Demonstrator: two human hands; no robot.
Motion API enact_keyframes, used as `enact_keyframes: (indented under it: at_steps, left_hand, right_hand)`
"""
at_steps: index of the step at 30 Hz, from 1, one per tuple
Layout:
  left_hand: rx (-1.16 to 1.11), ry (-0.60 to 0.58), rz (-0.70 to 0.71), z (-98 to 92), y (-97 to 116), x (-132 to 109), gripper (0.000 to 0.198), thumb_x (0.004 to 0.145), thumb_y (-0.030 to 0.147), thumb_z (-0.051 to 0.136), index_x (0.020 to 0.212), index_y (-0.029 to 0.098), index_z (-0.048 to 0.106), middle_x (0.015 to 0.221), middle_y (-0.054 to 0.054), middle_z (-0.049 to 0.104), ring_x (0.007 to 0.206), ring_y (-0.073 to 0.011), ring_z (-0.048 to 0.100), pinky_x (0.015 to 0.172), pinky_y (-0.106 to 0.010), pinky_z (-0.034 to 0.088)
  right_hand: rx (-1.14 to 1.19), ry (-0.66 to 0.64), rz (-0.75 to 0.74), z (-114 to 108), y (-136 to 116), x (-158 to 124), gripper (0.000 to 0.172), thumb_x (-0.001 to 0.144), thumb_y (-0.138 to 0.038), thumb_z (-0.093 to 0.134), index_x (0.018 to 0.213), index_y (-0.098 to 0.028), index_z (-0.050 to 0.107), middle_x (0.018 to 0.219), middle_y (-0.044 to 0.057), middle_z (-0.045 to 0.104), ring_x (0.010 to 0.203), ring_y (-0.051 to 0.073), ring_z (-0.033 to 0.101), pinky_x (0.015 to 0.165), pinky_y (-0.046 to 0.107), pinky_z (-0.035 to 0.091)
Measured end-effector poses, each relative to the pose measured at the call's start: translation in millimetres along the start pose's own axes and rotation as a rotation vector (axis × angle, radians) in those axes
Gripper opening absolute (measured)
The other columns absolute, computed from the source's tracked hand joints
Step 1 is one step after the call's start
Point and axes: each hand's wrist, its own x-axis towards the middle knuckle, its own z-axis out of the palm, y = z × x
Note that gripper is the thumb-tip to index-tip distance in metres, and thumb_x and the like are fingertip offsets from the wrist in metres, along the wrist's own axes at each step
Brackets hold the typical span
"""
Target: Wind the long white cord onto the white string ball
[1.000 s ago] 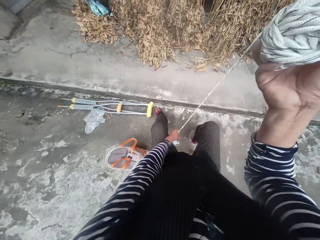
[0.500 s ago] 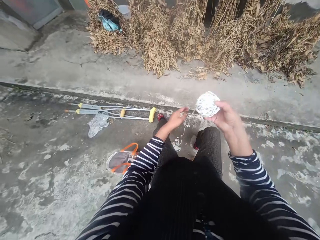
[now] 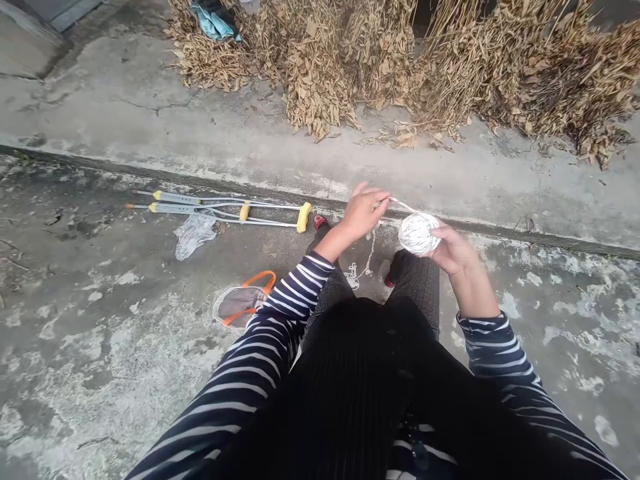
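Observation:
A ball of white yarn (image 3: pixel 418 233) rests in my right hand (image 3: pixel 456 252), whose thumb and fingers grip its right side. My left hand (image 3: pixel 364 212) is closed in a pinch on the white strand (image 3: pixel 401 204), which runs taut from the fingertips to the top of the ball. Below my left hand, a loose length of the strand (image 3: pixel 371 253) hangs or lies down to a small tangled heap (image 3: pixel 352 275) on the ground between my feet.
Two crutches (image 3: pixel 270 213) with yellow pads lie left of my feet, beside a clear plastic bag (image 3: pixel 195 235). A grey bag with orange handles (image 3: pixel 240 305) lies closer. Dried plant stalks (image 3: pixel 320 87) with a blue cloth (image 3: pixel 214 23) cover the raised concrete ledge (image 3: pixel 240 140).
My left hand has moved up and right, drawing the strand across above the ball. The ball and my right hand have moved slightly lower. The view has tilted down a little.

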Motion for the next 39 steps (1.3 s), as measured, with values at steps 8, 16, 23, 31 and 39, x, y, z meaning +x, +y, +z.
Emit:
enact_keyframes:
  at_steps: [8, 16, 23, 31, 39]
  left_hand:
    - [0.224, -0.075, -0.047, -22.8, -32, 12, 0.031, 0.1, 0.02, 0.045, 0.105, 0.02, 0.076, 0.114, -0.004, 0.078, 0.12, -0.0187, 0.066, 0.132, -0.048, 0.014]
    - [-0.108, -0.249, -0.329, -1.6, -40, -18, 0.034, 0.091, 0.011, 0.06, 0.122, 0.018, 0.074, 0.125, -0.013, 0.074, 0.116, -0.0253, 0.067, 0.105, -0.045, 0.052]
    - [-0.872, -0.28, -0.269, 21.2, 1, -40, 0.024, 0.087, 0.02, 0.073, 0.11, 0.014, 0.075, 0.112, -0.01, 0.076, 0.1, -0.0164, 0.07, 0.087, -0.031, 0.058]
    - [-0.812, -0.336, -0.47, 12.9, 10, -44, 0.009, 0.088, 0.016, 0.07, 0.088, 0.008, 0.073, 0.075, -0.005, 0.072, 0.067, -0.0105, 0.067, 0.063, -0.024, 0.058]
    - [-1.034, -0.56, -0.559, -23.9, 10, -46, 0.018, 0.087, 0.023, 0.072, 0.077, 0.009, 0.067, 0.076, -0.009, 0.073, 0.061, -0.0099, 0.066, 0.059, -0.022, 0.055]
  right_hand:
    - [-0.091, -0.058, 0.021, 2, 13, 1, 0.067, 0.05, -0.026, 0.076, 0.116, -0.023, 0.068, 0.113, 0.006, 0.075, 0.09, 0.024, 0.069, 0.066, 0.031, 0.057]
    - [-0.153, 0.061, 0.045, 12, 5, -3, 0.067, 0.045, -0.026, 0.08, 0.111, -0.022, 0.068, 0.099, 0.004, 0.072, 0.079, 0.019, 0.065, 0.061, 0.027, 0.054]
    - [-0.365, 0.173, 0.031, 16, 6, 1, 0.067, 0.044, -0.03, 0.079, 0.11, -0.02, 0.067, 0.096, 0.003, 0.069, 0.072, 0.017, 0.062, 0.048, 0.024, 0.048]
    - [-0.45, 0.193, 0.003, 13, 4, 0, 0.069, 0.048, -0.033, 0.08, 0.115, -0.019, 0.067, 0.104, 0.005, 0.07, 0.075, 0.018, 0.063, 0.049, 0.024, 0.047]
    - [-0.818, 0.266, -0.183, 4, 7, 11, 0.064, 0.051, -0.028, 0.075, 0.114, -0.02, 0.071, 0.089, 0.0, 0.065, 0.073, 0.015, 0.054, 0.063, 0.025, 0.043]
